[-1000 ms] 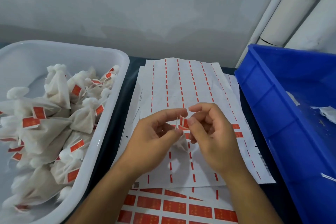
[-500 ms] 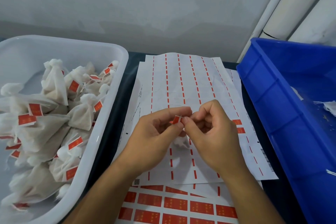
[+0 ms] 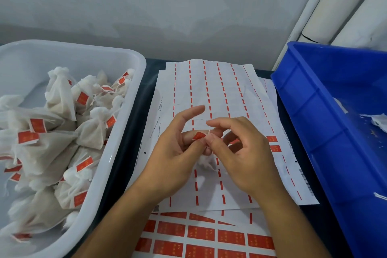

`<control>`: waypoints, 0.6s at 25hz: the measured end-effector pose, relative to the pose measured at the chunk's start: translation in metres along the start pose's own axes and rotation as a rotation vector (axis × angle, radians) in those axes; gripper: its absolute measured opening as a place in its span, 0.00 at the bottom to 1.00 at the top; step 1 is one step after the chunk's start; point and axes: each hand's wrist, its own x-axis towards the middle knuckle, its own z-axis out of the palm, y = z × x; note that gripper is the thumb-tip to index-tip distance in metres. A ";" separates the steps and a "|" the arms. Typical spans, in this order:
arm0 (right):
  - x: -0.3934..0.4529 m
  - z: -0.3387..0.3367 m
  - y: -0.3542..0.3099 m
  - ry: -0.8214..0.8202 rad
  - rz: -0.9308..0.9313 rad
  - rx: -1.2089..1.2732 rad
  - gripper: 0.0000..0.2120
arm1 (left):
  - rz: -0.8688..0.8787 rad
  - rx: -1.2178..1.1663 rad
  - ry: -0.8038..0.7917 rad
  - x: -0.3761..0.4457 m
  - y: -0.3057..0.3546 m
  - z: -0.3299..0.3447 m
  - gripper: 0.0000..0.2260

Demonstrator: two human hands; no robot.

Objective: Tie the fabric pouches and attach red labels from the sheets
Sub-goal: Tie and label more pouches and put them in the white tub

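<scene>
Pinching a red label (image 3: pixel 199 135) between thumb and fingertips, the left hand (image 3: pixel 171 159) meets the right hand (image 3: pixel 240 153) above the middle of the desk (image 3: pixel 134 123); the right thumb and forefinger nip the same label at its right edge, the other right fingers loosely curled. The left forefinger sticks out straight, away from the pinch. Under the two hands hangs a small white pouch (image 3: pixel 206 162), mostly hidden by the fingers, so how it is held cannot be told. Beneath them lies a peeled sheet (image 3: pixel 209 90) with rows of red dashes and two labels left at its right edge. Nearer the person, a full sheet (image 3: pixel 201 234) of red labels pokes out from under it. To the left stands a white tub (image 3: pixel 117 153) heaped with tied pouches (image 3: pixel 62 132), each bearing a red label. To the right is a blue bin (image 3: pixel 314 115) with a scrap of white fabric (image 3: pixel 379 121) inside. White pipes (image 3: pixel 335 6) run up the wall at the far right
</scene>
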 end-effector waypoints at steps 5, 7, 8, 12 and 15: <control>0.001 0.002 -0.001 0.033 -0.072 -0.019 0.09 | 0.014 0.002 0.011 0.001 0.000 0.001 0.24; 0.001 0.002 -0.003 0.041 -0.035 0.016 0.07 | 0.026 0.049 0.049 0.002 0.000 0.002 0.24; 0.001 0.002 -0.004 0.045 0.009 0.049 0.06 | 0.033 0.086 0.072 0.002 -0.001 0.002 0.25; 0.000 0.003 -0.005 0.106 0.116 0.152 0.04 | 0.071 0.276 0.125 0.000 -0.007 0.004 0.28; 0.000 0.001 -0.006 0.179 0.139 0.227 0.07 | 0.099 0.389 0.122 -0.001 -0.010 0.008 0.28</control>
